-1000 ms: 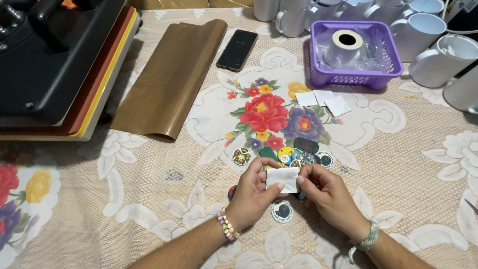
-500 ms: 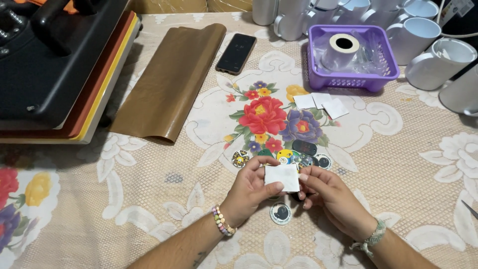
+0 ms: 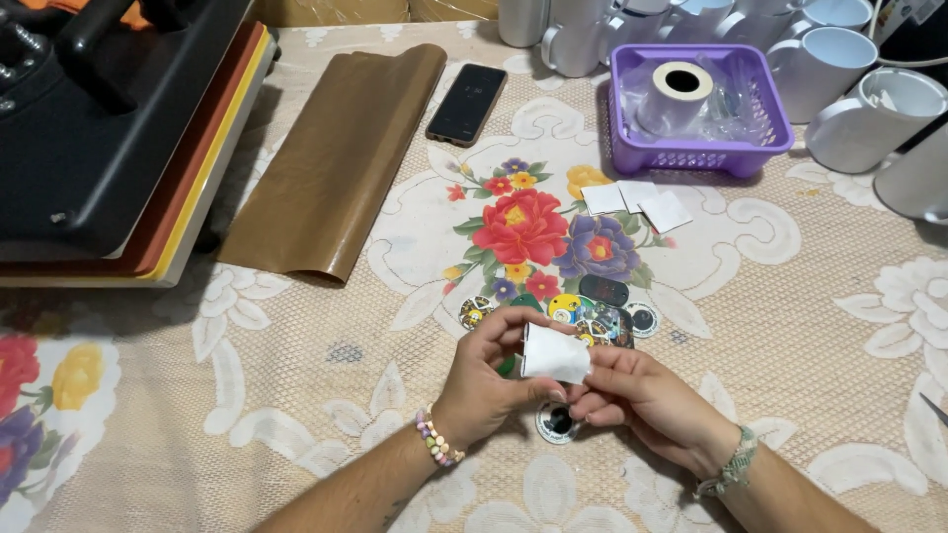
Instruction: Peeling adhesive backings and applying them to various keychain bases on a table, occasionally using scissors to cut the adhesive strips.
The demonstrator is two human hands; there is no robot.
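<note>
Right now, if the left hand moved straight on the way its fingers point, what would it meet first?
The left hand points up and right, so it would probably first meet the cluster of round printed discs beyond the white paper piece it holds; depth is unclear.

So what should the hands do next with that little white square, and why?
Probably lay the white paper square down on the round printed piece right beneath it. Both the left hand and the right hand pinch the square just above that piece, and it looks flat and ready. That is only a guess; it may need more smoothing first.
</note>
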